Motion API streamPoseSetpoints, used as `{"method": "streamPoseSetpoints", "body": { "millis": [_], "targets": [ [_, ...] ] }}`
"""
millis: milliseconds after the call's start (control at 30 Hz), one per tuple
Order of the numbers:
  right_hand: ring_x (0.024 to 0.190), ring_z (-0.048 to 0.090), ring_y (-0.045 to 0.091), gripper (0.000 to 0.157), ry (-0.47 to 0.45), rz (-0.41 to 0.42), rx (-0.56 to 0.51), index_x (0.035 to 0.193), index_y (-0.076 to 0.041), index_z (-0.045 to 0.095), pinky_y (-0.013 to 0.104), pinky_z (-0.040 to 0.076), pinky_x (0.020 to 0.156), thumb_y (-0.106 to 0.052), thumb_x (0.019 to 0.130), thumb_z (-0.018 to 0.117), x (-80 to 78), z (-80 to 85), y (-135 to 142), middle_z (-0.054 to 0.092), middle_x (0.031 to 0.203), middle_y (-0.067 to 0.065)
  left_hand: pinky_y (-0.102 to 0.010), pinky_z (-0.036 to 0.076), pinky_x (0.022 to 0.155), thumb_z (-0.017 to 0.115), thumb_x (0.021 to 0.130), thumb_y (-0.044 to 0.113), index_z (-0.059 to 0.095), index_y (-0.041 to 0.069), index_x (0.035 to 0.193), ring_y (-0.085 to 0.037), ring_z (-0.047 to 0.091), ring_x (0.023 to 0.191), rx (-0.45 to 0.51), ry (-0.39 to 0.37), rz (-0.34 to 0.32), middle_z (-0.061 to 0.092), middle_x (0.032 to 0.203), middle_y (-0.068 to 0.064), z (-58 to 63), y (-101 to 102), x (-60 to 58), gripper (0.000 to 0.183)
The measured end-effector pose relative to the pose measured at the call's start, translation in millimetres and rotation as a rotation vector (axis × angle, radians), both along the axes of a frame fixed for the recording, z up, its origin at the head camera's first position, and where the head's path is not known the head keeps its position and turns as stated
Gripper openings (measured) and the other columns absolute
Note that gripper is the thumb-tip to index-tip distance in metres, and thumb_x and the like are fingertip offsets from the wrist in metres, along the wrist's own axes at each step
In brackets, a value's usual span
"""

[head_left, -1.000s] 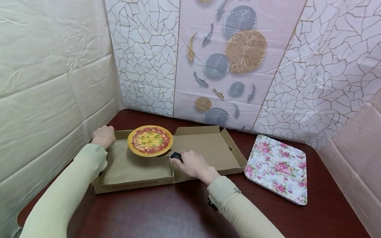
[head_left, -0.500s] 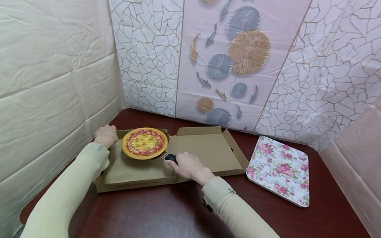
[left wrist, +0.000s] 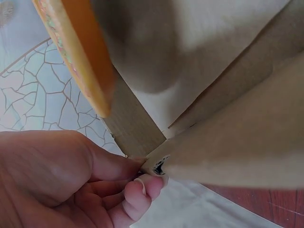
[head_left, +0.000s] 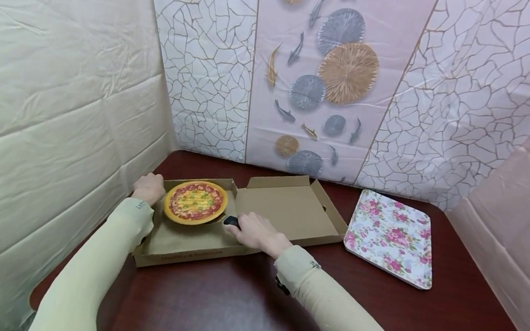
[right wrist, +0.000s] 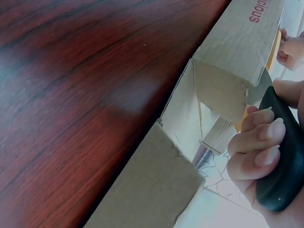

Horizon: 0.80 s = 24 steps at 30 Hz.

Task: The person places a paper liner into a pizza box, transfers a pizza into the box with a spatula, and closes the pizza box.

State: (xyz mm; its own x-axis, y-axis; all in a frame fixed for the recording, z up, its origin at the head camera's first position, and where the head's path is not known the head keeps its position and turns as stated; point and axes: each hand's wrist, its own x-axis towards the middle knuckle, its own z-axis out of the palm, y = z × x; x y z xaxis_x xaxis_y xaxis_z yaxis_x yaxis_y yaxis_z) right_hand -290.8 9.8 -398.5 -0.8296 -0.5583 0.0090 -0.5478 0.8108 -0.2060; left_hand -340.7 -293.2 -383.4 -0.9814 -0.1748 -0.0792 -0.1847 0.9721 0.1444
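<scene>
A round pizza (head_left: 195,202) with a yellow-orange rim is over the left half of an opened cardboard pizza box (head_left: 178,243). In the left wrist view its orange edge (left wrist: 90,57) shows above the box floor, with a shadow below. My right hand (head_left: 261,233) curls round the black handle (right wrist: 280,156) of a pizza server, whose grey blade (right wrist: 259,88) reaches toward the pizza and is mostly hidden. At the box's far left side, my left hand (head_left: 149,189) pinches a corner of the cardboard wall between thumb and fingers (left wrist: 137,192).
The box lid (head_left: 289,209) lies folded back flat to the right. Beyond it rests a white floral tray (head_left: 393,240) on the dark red table (head_left: 196,306). Draped cloth walls (head_left: 82,91) stand at the left, back and right.
The pizza and the right hand with the server have moved left and slightly nearer, further over the box's left half. The left hand keeps its grip on the box wall.
</scene>
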Motion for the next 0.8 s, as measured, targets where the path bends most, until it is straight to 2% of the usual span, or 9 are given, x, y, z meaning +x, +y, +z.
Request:
{"method": "streamPoseSetpoints", "body": {
  "millis": [300, 600, 800],
  "targets": [
    [0.057, 0.047, 0.014, 0.039, -0.004, 0.001, 0.027, 0.076, -0.017, 0.052, 0.028, 0.037, 0.050, -0.050, 0.097, 0.048, 2.9, 0.9, -12, 0.051, 0.068, -0.001, -0.056, 0.051, 0.084, 0.047, 0.091, 0.010, 0.059, -0.010, 0.118, -0.048, 0.059, 0.107, -0.006, 0.011, -0.017, 0.060, 0.116, -0.032, -1.3, -2, 0.5, 0.036],
    [0.057, 0.049, 0.015, 0.040, -0.012, -0.002, 0.042, 0.077, -0.016, 0.053, 0.029, 0.038, 0.050, -0.050, 0.097, 0.048, 4.9, 1.0, -17, 0.051, 0.068, -0.001, -0.055, 0.052, 0.084, 0.046, 0.093, 0.009, 0.059, -0.009, 0.117, -0.045, 0.061, 0.105, -0.011, -0.006, 0.000, 0.062, 0.113, -0.030, -0.7, 1, 1.2, 0.033],
    [0.054, 0.045, 0.014, 0.040, -0.026, 0.008, 0.053, 0.076, -0.016, 0.052, 0.027, 0.033, 0.047, -0.050, 0.097, 0.048, 3.7, 1.2, -19, 0.048, 0.065, -0.002, -0.056, 0.051, 0.087, 0.047, 0.092, 0.010, 0.057, -0.010, 0.120, -0.046, 0.059, 0.108, 0.002, 0.005, 0.014, 0.059, 0.117, -0.031, 0.1, 0, 0.4, 0.035]
  ]
}}
